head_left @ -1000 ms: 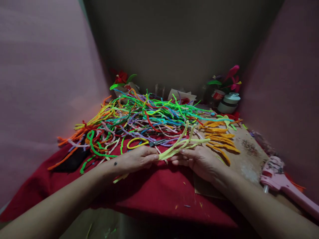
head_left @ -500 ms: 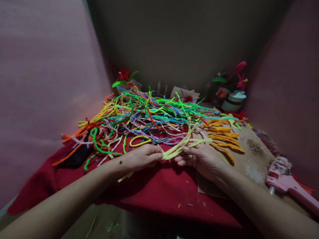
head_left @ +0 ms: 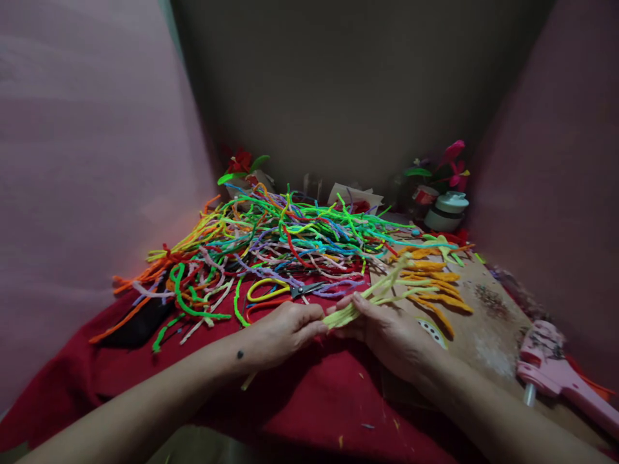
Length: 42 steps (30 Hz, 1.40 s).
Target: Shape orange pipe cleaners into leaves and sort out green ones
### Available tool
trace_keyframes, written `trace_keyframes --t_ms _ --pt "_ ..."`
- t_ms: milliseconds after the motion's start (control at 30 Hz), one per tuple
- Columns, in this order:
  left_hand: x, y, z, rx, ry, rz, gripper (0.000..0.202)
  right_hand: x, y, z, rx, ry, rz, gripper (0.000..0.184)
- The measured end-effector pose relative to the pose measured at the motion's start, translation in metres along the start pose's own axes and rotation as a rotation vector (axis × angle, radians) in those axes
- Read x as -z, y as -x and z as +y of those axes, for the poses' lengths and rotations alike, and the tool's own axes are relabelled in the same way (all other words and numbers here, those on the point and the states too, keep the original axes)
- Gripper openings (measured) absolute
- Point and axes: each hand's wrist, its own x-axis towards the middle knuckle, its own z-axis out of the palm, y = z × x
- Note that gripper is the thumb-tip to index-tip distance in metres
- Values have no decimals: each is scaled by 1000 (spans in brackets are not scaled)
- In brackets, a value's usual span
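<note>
A bundle of pale yellow pipe cleaners (head_left: 344, 314) stretches between my two hands, its loose ends fanning out to the upper right. My left hand (head_left: 293, 330) pinches the bundle at its left part, and a short end pokes out below that wrist. My right hand (head_left: 380, 325) closes on it with the thumb on top; its lower fingers are partly hidden. Just beyond the left hand lie scissors with yellow and red handles (head_left: 269, 290), on the red cloth (head_left: 309, 393). Several orange-brown pipe cleaner shapes (head_left: 435, 290) rest past the right hand.
A large tangled heap of coloured pipe cleaners (head_left: 300, 232) covers the back of the table. On the right are a cardboard sheet (head_left: 493, 335), a pink glue gun (head_left: 551, 367) and a white perforated disc (head_left: 432, 333). A lidded jar (head_left: 447, 211) and pink flowers (head_left: 455, 164) stand behind.
My right hand has closed further around the pale yellow bundle, and the loose ends have swung lower to the right. The whole scene sits slightly lower as the view has tilted.
</note>
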Motion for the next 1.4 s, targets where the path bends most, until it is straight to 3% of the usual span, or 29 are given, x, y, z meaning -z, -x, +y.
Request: trace_keyframes --t_ms 167,300,467,600,967,1200,1300,1400 --pt "-1 -1 -6 -18 -221 43 28 5 -3 -5 -60 -195 47 14" --pt "3 -1 -18 -38 -403 18 21 7 -6 -3 -102 -230 102 11" --pt "18 -4 -31 -60 -412 -50 25 4 -6 -4 -78 -243 91 7" --pt "23 -1 -33 -67 -435 -37 26 9 -10 -14 -41 -291 164 5" --pt "-3 35 -17 -341 -731 76 14 7 -11 -31 30 -433 388 24" --pt "6 37 -33 -299 -930 81 10 19 -14 -30 60 -376 270 15" --pt "8 38 -34 -263 -969 64 8 21 -15 -34 58 -279 363 12" --pt "8 37 -33 -249 -967 79 7 19 -10 -41 132 -24 487 14"
